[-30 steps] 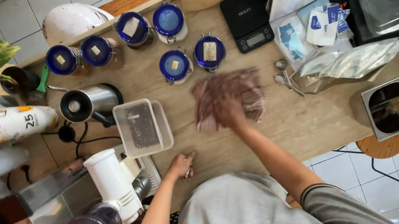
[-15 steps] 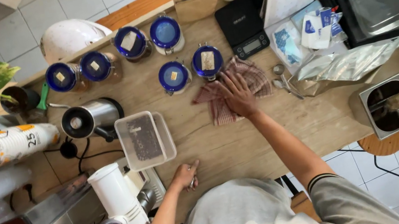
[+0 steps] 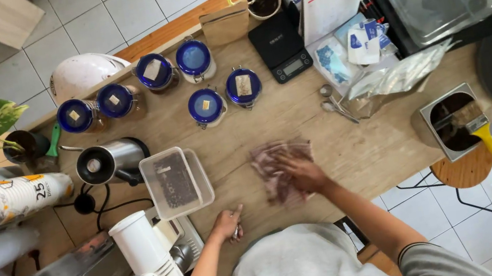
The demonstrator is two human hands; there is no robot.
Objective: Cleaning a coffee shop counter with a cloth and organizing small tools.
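Wiping is the step in hand, as I judge it: the right hand (image 3: 307,174) lies flat on a brownish cloth (image 3: 277,165) spread on the wooden counter (image 3: 353,140), fingers apart and pressed down on the fabric rather than clamped round it; hand and cloth are blurred, so the finer grip cannot be told; the cloth sits near the counter's front edge, between the clear lidded box (image 3: 175,182) and the metal tray with a yellow-handled brush (image 3: 476,127). The left hand (image 3: 228,222) rests at the front edge just beside the white grinder (image 3: 146,254), fingers curled together; it may pinch something small, but I cannot tell. Behind the cloth stand blue-lidded jars (image 3: 207,106), a black scale (image 3: 280,45), and spoons (image 3: 335,103) beside a plastic bag (image 3: 402,75); a steel kettle (image 3: 105,163) stands left of the box. A further stroke would call for even downward pressure and a path kept clear of the spoons and jars; the box stands near enough that a leftward sweep could nudge it.
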